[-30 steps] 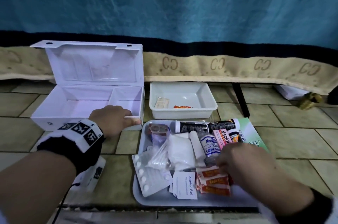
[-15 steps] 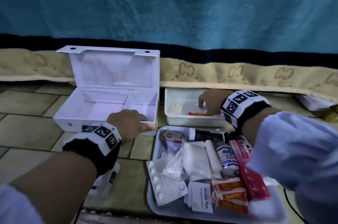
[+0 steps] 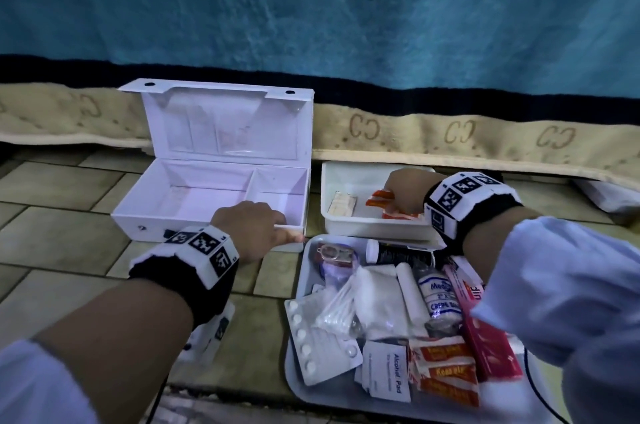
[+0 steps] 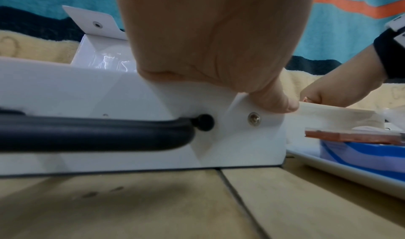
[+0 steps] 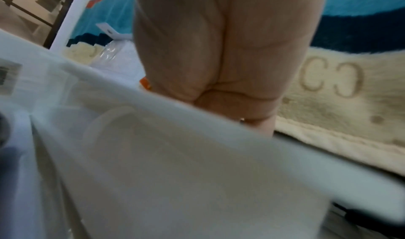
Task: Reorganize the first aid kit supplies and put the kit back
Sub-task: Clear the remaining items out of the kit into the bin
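The white first aid kit box (image 3: 194, 212) stands open on the tiled floor, both compartments bare. My left hand (image 3: 277, 226) grips its front right rim; in the left wrist view the thumb (image 4: 278, 102) presses the front wall (image 4: 109, 104) above the black handle (image 4: 87, 133). My right hand (image 3: 394, 197) is down in the small white tray (image 3: 346, 226), its fingers curled and pinching an orange sachet (image 3: 379, 197). More orange sachets (image 3: 401, 215) lie under that hand. The right wrist view shows only the palm (image 5: 219, 52) behind the tray rim (image 5: 197, 139).
A large tray (image 3: 304, 385) in front of me holds a pill blister (image 3: 311, 337), cotton swabs (image 3: 336, 306), gauze, bandage rolls (image 3: 438, 292), alcohol pads (image 3: 391, 375), orange plasters (image 3: 443, 371) and a red box (image 3: 491, 347). A beige wrapped item (image 3: 341, 204) lies in the small tray. A blanket hangs behind.
My right hand left the orange plasters on the large tray and reached into the small tray, where more orange sachets now lie. The left hand stayed on the kit's rim.
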A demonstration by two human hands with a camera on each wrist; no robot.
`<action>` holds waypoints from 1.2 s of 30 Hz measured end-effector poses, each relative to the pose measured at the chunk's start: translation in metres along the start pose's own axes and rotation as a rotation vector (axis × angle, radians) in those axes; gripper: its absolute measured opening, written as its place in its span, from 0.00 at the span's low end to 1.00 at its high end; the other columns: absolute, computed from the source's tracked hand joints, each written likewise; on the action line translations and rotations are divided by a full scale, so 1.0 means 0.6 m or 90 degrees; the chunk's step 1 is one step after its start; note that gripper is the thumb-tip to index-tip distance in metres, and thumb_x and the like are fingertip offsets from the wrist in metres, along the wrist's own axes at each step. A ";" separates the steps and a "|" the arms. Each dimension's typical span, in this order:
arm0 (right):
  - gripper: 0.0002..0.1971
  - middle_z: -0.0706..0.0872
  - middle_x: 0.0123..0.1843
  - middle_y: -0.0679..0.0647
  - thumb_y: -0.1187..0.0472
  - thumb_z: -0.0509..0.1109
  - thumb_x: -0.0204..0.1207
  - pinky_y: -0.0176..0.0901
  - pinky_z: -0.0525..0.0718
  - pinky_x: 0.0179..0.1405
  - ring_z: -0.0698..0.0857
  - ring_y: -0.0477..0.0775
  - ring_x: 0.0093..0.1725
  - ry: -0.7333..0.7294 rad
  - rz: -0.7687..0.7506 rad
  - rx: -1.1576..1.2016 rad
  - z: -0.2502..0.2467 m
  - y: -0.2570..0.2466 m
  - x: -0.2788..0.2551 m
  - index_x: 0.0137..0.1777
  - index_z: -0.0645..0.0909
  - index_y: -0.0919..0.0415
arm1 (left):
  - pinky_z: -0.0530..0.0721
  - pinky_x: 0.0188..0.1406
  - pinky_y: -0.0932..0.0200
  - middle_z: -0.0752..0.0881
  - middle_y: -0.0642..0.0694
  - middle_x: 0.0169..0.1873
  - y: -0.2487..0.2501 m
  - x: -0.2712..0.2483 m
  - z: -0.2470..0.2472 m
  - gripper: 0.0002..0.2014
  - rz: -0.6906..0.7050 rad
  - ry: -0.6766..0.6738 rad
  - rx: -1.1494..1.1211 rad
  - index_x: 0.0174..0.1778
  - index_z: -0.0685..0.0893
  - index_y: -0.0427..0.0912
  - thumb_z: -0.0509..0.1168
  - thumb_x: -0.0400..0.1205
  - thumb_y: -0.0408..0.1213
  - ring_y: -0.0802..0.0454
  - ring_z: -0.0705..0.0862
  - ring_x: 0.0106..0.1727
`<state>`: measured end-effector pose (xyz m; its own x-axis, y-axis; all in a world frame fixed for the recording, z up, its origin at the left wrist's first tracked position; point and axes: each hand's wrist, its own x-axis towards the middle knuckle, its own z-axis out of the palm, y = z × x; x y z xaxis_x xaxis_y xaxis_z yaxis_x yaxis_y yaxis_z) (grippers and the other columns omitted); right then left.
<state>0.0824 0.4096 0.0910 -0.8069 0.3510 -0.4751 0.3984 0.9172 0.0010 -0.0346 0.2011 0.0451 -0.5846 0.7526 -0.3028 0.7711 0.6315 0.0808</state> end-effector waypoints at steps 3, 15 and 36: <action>0.16 0.68 0.29 0.50 0.56 0.58 0.85 0.34 0.63 0.22 0.65 0.45 0.26 0.045 0.056 -0.030 0.007 0.023 0.015 0.37 0.73 0.62 | 0.76 0.47 0.52 0.76 0.53 0.35 0.000 0.001 -0.001 0.22 -0.004 -0.001 -0.004 0.28 0.70 0.57 0.52 0.76 0.70 0.50 0.77 0.47; 0.07 0.83 0.28 0.52 0.64 0.75 0.72 0.37 0.80 0.29 0.80 0.44 0.25 0.392 0.011 0.294 -0.033 0.048 -0.134 0.34 0.83 0.58 | 0.78 0.49 0.52 0.78 0.54 0.34 -0.003 0.003 0.003 0.22 0.006 0.005 -0.046 0.27 0.73 0.58 0.53 0.77 0.69 0.50 0.79 0.46; 0.03 0.83 0.50 0.50 0.56 0.64 0.78 0.50 0.83 0.44 0.85 0.57 0.48 0.230 0.056 0.094 0.205 -0.008 -0.266 0.46 0.79 0.52 | 0.79 0.54 0.47 0.83 0.50 0.41 -0.005 0.005 0.004 0.24 -0.005 0.008 -0.049 0.37 0.82 0.53 0.52 0.77 0.68 0.49 0.80 0.48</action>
<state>0.2630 0.3263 0.0584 -0.8579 0.4949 -0.1386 0.5100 0.8530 -0.1111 -0.0383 0.2010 0.0416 -0.5938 0.7497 -0.2923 0.7452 0.6494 0.1517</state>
